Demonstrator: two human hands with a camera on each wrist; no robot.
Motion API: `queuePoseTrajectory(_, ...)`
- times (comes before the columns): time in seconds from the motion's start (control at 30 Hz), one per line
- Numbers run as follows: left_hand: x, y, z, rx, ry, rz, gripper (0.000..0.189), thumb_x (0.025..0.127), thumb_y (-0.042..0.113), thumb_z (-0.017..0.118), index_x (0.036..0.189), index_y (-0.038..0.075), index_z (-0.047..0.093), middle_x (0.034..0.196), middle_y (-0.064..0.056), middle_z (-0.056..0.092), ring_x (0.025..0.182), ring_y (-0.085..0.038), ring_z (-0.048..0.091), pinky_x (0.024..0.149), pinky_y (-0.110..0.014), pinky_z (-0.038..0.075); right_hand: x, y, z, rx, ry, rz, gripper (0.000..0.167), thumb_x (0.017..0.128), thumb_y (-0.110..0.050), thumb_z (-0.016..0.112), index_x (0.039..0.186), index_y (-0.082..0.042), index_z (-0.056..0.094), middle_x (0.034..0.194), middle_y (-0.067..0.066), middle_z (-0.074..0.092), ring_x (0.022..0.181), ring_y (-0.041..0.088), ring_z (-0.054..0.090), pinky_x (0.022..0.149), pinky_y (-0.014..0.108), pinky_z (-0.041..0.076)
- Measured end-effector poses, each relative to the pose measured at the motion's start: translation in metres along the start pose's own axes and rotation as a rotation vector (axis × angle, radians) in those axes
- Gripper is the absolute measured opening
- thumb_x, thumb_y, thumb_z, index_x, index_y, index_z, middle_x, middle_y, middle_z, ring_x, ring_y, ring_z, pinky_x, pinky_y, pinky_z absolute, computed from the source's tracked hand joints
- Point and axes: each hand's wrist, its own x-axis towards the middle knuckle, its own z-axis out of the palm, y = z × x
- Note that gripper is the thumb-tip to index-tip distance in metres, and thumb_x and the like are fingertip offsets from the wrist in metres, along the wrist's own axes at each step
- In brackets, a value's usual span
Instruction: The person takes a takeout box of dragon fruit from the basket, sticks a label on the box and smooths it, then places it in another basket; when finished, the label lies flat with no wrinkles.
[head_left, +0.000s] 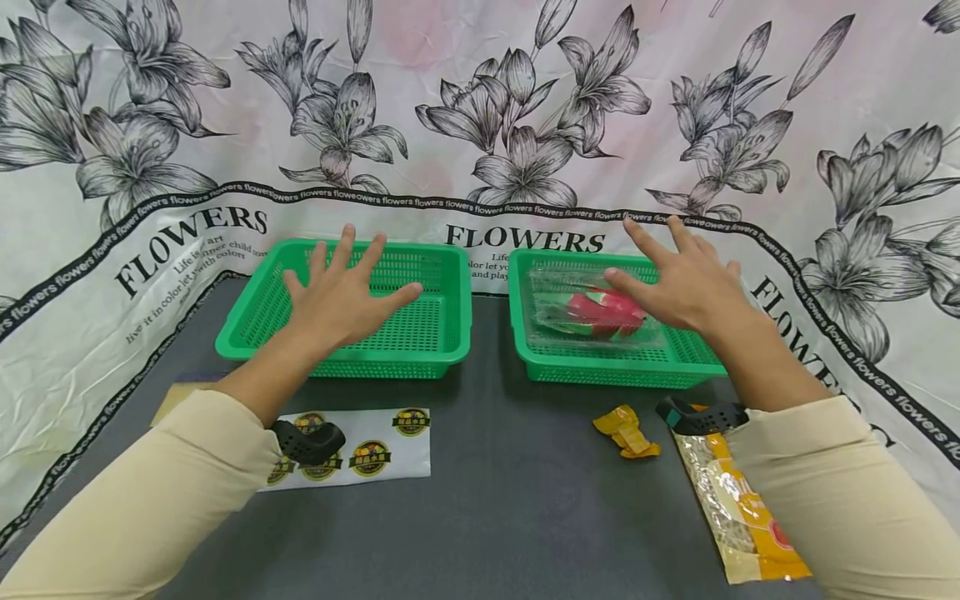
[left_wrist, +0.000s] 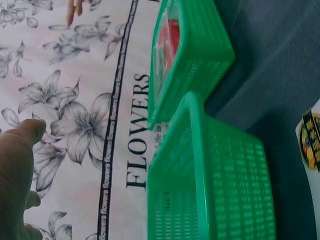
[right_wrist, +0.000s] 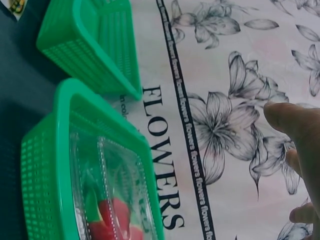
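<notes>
My left hand (head_left: 341,296) is held over the left green basket (head_left: 442,367) with its fingers spread, holding nothing. In the head view the inside of that basket shows bare mesh. Over the right green basket (head_left: 555,372) my right hand (head_left: 682,279) is raised, also with fingers spread and nothing in them. A clear plastic box (head_left: 547,312) lies in the right basket, with a pink-red and green item (head_left: 607,312) inside it. The right wrist view shows the box (right_wrist: 142,182) below the hand, inside the basket's rim.
A white sheet of round black-and-gold stickers (head_left: 408,467) lies below the left forearm, and a tan flat piece (head_left: 176,398) sits partly behind it. Near the right forearm are a crumpled yellow wrapper (head_left: 626,432) and a yellow-and-clear packet (head_left: 738,517). A flower-printed cloth (head_left: 420,83) hangs behind the baskets.
</notes>
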Motion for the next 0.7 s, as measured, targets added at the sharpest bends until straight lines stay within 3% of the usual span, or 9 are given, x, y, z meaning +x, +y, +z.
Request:
queuePoseTrajectory(0.53, 0.006, 0.036, 0.034, -0.027, -0.023, 0.043, 0.095, 0.081, 0.084, 0.033, 0.157, 0.032, 0.009, 0.161, -0.007, -0.006, 0.142, -0.043, -0.001, 0.100, -0.074, 0.007, 0.008, 0.029, 0.001, 0.057, 0.023, 0.012, 0.082, 0.090, -0.073, 0.034, 0.156, -0.034, 0.006, 0.156, 0.027, -0.005, 0.135, 0.059, 0.001, 0.090, 0.082, 0.002)
queuePoseTrajectory(0.7, 0.008, 0.049, 0.043, -0.035, -0.045, 0.046, 0.094, 0.082, 0.083, 0.034, 0.157, 0.032, 0.009, 0.161, -0.007, -0.005, 0.142, -0.042, 0.001, 0.101, -0.072, 0.010, 0.010, 0.039, 0.003, 0.052, 0.017, 0.008, 0.081, 0.091, -0.072, 0.034, 0.156, -0.033, 0.006, 0.156, 0.028, -0.004, 0.133, 0.061, 0.006, 0.090, 0.081, 0.008)
